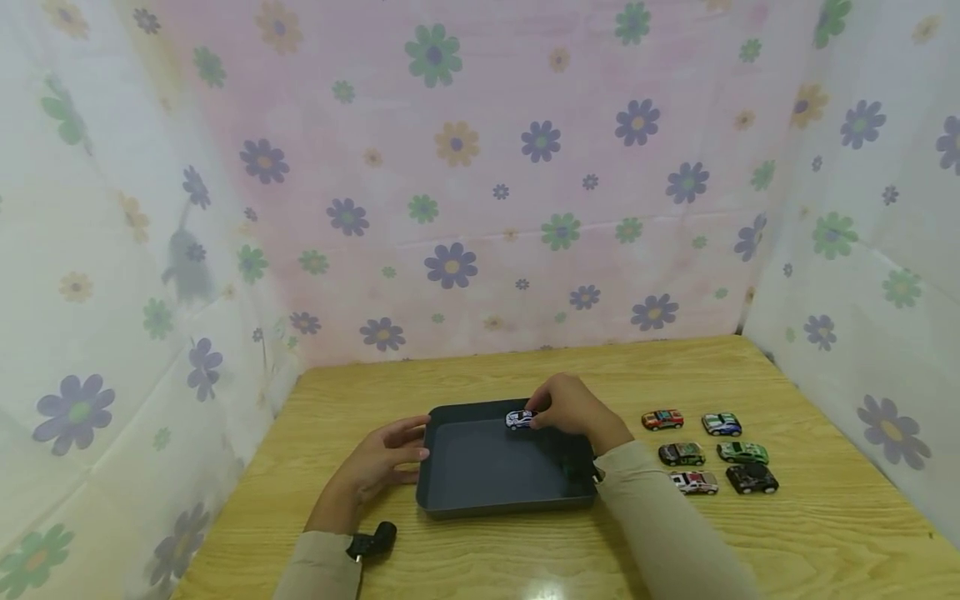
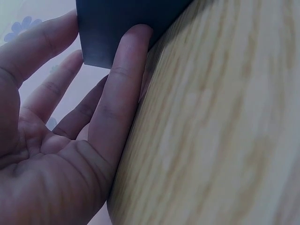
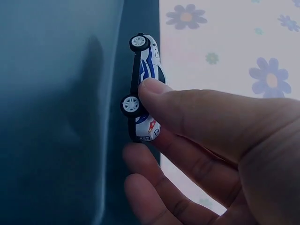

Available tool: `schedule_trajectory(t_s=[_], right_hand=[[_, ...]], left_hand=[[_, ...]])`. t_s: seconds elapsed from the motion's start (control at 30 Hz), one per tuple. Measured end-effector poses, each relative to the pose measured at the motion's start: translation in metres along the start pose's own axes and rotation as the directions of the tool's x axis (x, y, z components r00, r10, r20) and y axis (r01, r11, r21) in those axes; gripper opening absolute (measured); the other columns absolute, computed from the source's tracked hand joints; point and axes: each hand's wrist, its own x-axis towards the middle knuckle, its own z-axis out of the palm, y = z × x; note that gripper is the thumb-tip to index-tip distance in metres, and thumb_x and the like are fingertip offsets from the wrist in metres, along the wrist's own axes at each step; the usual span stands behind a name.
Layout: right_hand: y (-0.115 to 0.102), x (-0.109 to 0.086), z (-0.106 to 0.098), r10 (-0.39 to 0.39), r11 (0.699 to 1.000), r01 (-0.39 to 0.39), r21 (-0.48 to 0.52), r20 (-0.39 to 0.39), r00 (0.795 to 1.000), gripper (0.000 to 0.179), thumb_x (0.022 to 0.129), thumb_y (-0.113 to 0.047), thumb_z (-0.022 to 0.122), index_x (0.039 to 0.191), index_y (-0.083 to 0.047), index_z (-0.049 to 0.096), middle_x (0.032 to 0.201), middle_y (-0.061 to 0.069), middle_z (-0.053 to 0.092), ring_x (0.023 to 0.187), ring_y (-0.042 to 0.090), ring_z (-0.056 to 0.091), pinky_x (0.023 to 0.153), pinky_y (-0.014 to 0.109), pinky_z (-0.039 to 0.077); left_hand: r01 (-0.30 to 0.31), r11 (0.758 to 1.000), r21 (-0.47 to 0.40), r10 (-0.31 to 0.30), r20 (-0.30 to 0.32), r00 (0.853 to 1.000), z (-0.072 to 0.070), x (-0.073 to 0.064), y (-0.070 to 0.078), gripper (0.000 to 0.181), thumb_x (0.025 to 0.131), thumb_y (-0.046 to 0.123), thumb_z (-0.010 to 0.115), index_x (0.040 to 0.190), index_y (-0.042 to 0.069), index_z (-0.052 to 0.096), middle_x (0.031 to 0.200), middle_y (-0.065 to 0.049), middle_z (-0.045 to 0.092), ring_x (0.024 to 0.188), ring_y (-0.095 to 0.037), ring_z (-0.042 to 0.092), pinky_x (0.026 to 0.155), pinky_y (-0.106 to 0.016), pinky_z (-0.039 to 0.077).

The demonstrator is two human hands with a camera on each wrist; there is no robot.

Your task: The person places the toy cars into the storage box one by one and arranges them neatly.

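Note:
A white and blue toy car [image 1: 518,419] is pinched between the thumb and fingers of my right hand [image 1: 567,406], over the far part of a dark grey tray [image 1: 510,506]. In the right wrist view the toy car [image 3: 146,70] shows its side and two wheels, with the thumb against its body. My left hand [image 1: 381,460] rests at the tray's left side, fingers extended. The left wrist view has the left hand's fingertips [image 2: 139,35] touching the outer wall of the tray [image 2: 112,33].
Several toy cars stand in two columns right of the tray, among them a red one [image 1: 662,419], a green one [image 1: 742,452] and a black one [image 1: 752,478]. Flowered cloth [image 1: 480,167] hangs behind and beside the wooden table [image 1: 360,387].

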Motion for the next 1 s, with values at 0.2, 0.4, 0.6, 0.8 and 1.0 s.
schedule_trajectory(t_s=[0.2, 0.4, 0.6, 0.8, 1.0], right_hand=[[-0.009, 0.005, 0.013, 0.010, 1.000, -0.010, 0.005, 0.030, 0.999, 0.015, 0.084, -0.012, 0.087, 0.098, -0.017, 0.084, 0.098, -0.005, 0.077, 0.089, 0.013, 0.067, 0.080, 0.037, 0.059], [-0.016, 0.009, 0.024, 0.016, 1.000, -0.016, -0.002, 0.020, 1.000, 0.015, 0.085, -0.013, 0.086, 0.099, -0.017, 0.084, 0.099, -0.004, 0.078, 0.091, 0.015, 0.068, 0.080, 0.038, 0.060], [-0.020, 0.014, 0.033, 0.029, 1.000, -0.029, -0.003, 0.014, 0.999, 0.016, 0.085, -0.014, 0.087, 0.100, -0.017, 0.084, 0.101, -0.002, 0.077, 0.093, 0.017, 0.068, 0.080, 0.039, 0.059], [-0.025, 0.019, 0.041, 0.009, 1.000, -0.009, -0.006, 0.013, 1.000, 0.017, 0.085, -0.016, 0.087, 0.102, -0.018, 0.083, 0.104, -0.002, 0.077, 0.097, 0.019, 0.069, 0.082, 0.040, 0.060], [-0.034, 0.025, 0.049, -0.002, 1.000, 0.002, 0.005, 0.028, 1.000, 0.018, 0.087, -0.017, 0.086, 0.104, -0.018, 0.083, 0.106, -0.002, 0.077, 0.097, 0.019, 0.069, 0.082, 0.039, 0.060]], left_hand=[[-0.001, 1.000, -0.004, 0.001, -0.005, 1.000, -0.001, -0.001, 0.000, 0.076, 0.095, 0.018, 0.077, 0.161, 0.015, 0.039, 0.167, -0.022, 0.029, 0.150, -0.044, 0.036, 0.098, -0.052, 0.059], [-0.006, 1.000, -0.005, 0.006, 0.011, 1.000, -0.001, -0.001, 0.000, 0.076, 0.096, 0.018, 0.076, 0.162, 0.013, 0.037, 0.167, -0.023, 0.029, 0.150, -0.044, 0.036, 0.098, -0.052, 0.058], [-0.011, 1.000, -0.005, 0.011, 0.019, 1.000, -0.001, 0.000, -0.001, 0.076, 0.097, 0.017, 0.075, 0.162, 0.014, 0.037, 0.167, -0.022, 0.029, 0.150, -0.044, 0.036, 0.099, -0.052, 0.058], [-0.013, 1.000, -0.006, 0.013, 0.017, 1.000, -0.001, 0.001, -0.002, 0.075, 0.097, 0.018, 0.075, 0.162, 0.014, 0.037, 0.167, -0.022, 0.029, 0.150, -0.044, 0.036, 0.099, -0.052, 0.058], [-0.001, 1.000, -0.008, 0.001, 0.007, 1.000, 0.000, 0.000, 0.000, 0.075, 0.097, 0.016, 0.075, 0.161, 0.015, 0.038, 0.167, -0.022, 0.030, 0.149, -0.043, 0.038, 0.098, -0.052, 0.058]])
